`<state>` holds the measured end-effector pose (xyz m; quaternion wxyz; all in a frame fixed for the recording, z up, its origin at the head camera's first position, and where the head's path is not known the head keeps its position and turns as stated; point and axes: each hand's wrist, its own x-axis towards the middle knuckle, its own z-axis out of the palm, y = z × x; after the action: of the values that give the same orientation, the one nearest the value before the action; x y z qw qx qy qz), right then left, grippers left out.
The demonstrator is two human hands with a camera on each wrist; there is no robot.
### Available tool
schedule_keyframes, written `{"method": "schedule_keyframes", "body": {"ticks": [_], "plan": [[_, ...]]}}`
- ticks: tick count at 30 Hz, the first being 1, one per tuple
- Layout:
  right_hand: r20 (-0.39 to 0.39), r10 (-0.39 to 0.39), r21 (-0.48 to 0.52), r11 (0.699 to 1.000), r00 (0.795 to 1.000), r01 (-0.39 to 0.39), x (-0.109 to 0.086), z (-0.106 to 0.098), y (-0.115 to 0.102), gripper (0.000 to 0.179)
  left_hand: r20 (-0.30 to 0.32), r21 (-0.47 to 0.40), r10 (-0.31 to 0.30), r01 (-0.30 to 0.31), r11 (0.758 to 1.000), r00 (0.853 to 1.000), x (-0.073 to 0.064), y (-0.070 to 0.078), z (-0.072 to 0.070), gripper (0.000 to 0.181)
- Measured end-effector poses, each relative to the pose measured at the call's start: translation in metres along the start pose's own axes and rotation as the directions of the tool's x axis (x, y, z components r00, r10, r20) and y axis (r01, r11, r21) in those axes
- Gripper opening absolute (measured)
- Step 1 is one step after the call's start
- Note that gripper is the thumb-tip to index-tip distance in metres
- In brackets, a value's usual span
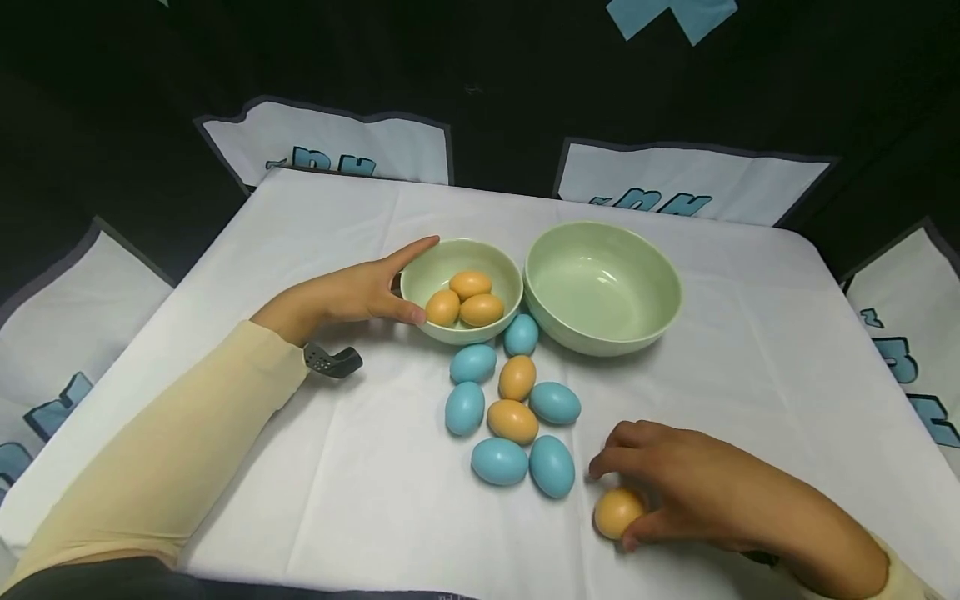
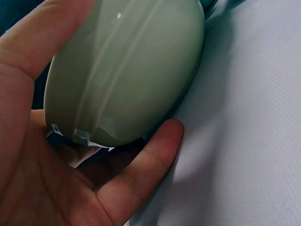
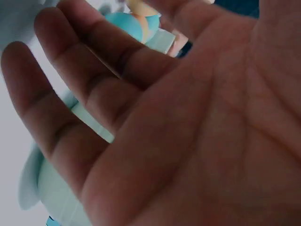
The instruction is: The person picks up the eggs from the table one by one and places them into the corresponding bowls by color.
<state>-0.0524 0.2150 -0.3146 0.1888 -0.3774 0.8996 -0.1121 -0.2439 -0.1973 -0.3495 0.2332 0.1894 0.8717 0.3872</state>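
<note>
My left hand (image 1: 352,292) holds the side of a small green bowl (image 1: 462,335), its thumb at the near rim and its index finger at the far rim. Three yellow eggs (image 1: 482,310) lie inside. In the left wrist view, the fingers spread around the outer wall of the bowl (image 2: 136,75). At the lower right, my right hand (image 1: 697,492) reaches over a single yellow egg (image 1: 617,512). Its thumb is at the egg's near side, while the other fingers arch beyond it, apart from the egg. The right wrist view shows a palm (image 3: 211,127) with loosely extended fingers.
A larger green bowl (image 1: 603,287), with nothing inside, stands right beside the small one. Several blue eggs (image 1: 500,461) and two yellow eggs (image 1: 513,421) lie clustered on the white tablecloth (image 1: 375,483) before the bowls. A black strap piece (image 1: 332,361) juts from the left wrist.
</note>
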Motion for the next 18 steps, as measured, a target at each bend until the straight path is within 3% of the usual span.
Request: {"method": "schedule_keyframes", "body": {"ticks": [4, 7, 11, 14, 18], "plan": [[0.003, -0.076, 0.04, 0.996, 0.997, 0.076, 0.0, -0.001, 0.004, 0.039, 0.002, -0.017, 0.014, -0.014, 1.0, 1.0, -0.001, 0.0, 0.0, 0.108], [0.028, -0.039, 0.087, 0.996, 0.999, 0.036, 0.003, -0.004, 0.008, 0.034, -0.004, -0.013, 0.018, -0.018, 1.0, 1.0, -0.002, -0.001, 0.001, 0.108], [-0.003, 0.058, 0.109, 0.992, 0.998, -0.057, 0.006, -0.007, 0.018, 0.025, -0.012, 0.01, 0.012, -0.012, 1.0, 1.0, -0.001, 0.0, 0.001, 0.106], [-0.035, 0.048, 0.12, 0.992, 0.998, -0.044, 0.008, -0.008, 0.026, 0.022, -0.011, 0.023, 0.012, -0.011, 1.0, 1.0, 0.0, 0.001, 0.001, 0.105], [0.004, 0.005, 0.229, 0.974, 1.0, -0.006, 0.01, -0.011, 0.043, 0.027, -0.011, 0.011, 0.027, -0.027, 1.0, 1.0, -0.002, 0.0, 0.0, 0.106]]}}
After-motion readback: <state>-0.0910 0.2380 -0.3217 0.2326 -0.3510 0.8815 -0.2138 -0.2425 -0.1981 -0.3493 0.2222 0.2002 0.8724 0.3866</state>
